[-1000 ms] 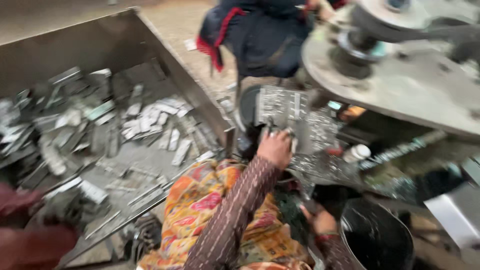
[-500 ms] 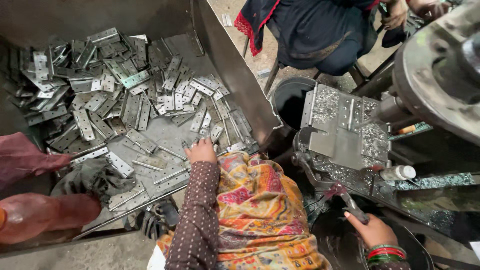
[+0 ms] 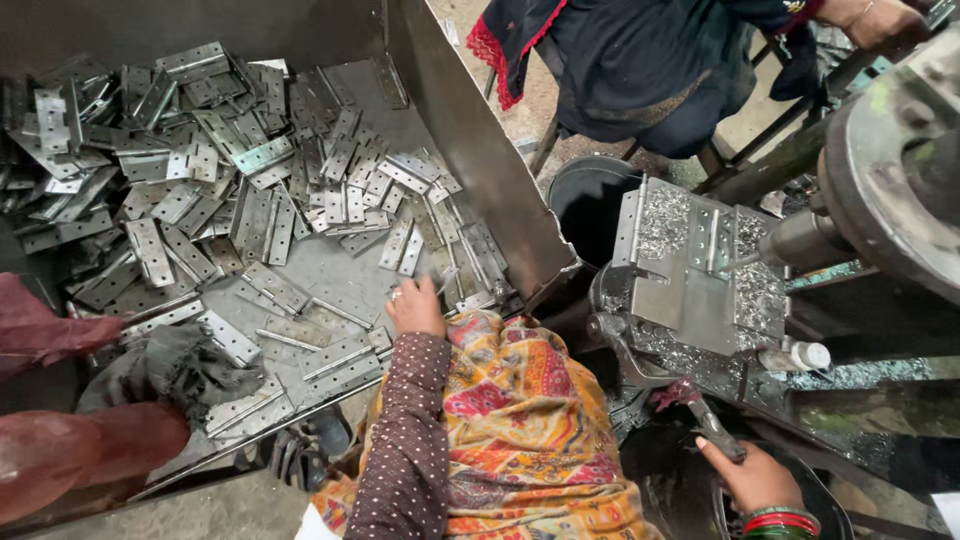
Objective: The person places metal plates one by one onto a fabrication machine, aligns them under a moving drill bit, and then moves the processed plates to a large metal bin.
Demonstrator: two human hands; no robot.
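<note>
My left hand [image 3: 415, 305] reaches into a big sheet-metal bin [image 3: 470, 130] and rests on the flat steel hinges [image 3: 300, 200] at the near right corner. Its fingers are bent down among the hinges, and whether they grip one is hidden. My right hand [image 3: 755, 478] is low at the right, closed around the dark end of a lever handle [image 3: 712, 418] that has a red rag wound on it. The lever runs up to a grey metal jig [image 3: 690, 270] strewn with metal shavings. An orange patterned shawl [image 3: 530, 430] covers my lap.
Another person in dark clothes [image 3: 640, 60] sits beyond the jig, with a black bucket [image 3: 590, 200] beside them. A large machine wheel [image 3: 900, 170] fills the right. A small white bottle [image 3: 805, 355] lies under it. A dark cloth [image 3: 170, 365] and reddish sleeves [image 3: 50, 330] are at the bin's left.
The view has swung down and closer over the bin. My left hand left the jig, came to the bin's near corner and stays on the hinges. My right hand now grips the lever.
</note>
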